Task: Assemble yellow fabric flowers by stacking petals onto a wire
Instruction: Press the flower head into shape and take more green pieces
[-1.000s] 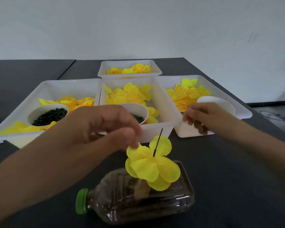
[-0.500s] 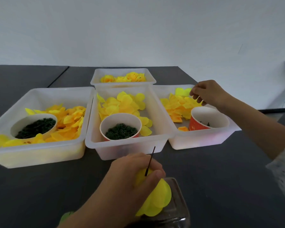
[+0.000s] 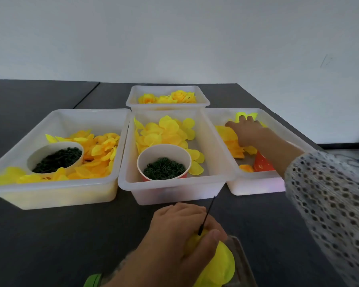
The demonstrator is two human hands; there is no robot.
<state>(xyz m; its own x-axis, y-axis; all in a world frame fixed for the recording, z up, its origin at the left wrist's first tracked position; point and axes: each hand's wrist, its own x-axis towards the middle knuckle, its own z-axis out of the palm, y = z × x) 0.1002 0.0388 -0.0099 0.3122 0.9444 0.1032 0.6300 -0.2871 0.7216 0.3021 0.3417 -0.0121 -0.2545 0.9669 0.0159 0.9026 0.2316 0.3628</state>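
right hand (image 3: pixel 247 132) fingers spread flat on petals (image 3: pixel 228 133) directly beneath | left hand (image 3: pixel 180 230) grips flower (image 3: pixel 222 264) | wire (image 3: pixel 206 214) points up toward the right hand

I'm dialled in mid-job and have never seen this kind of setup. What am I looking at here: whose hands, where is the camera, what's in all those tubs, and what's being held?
There is no machine here: a person works with two bare hands, and the single picture comes from a camera worn on their head, looking forward and down.

On the dark table stand four white tubs. The left tub, the middle tub and the right tub hold loose yellow and orange fabric petals. The left and middle tubs each also hold a cup of small dark green rings. The far tub holds what look like finished flowers.

The left hand grips a partly built yellow flower on a thin dark wire, which sticks up past the fingers. It sits over a clear bottle lying on the table.

The right hand reaches into the right tub, fingers spread on the petals; whether it holds one yet is unclear.
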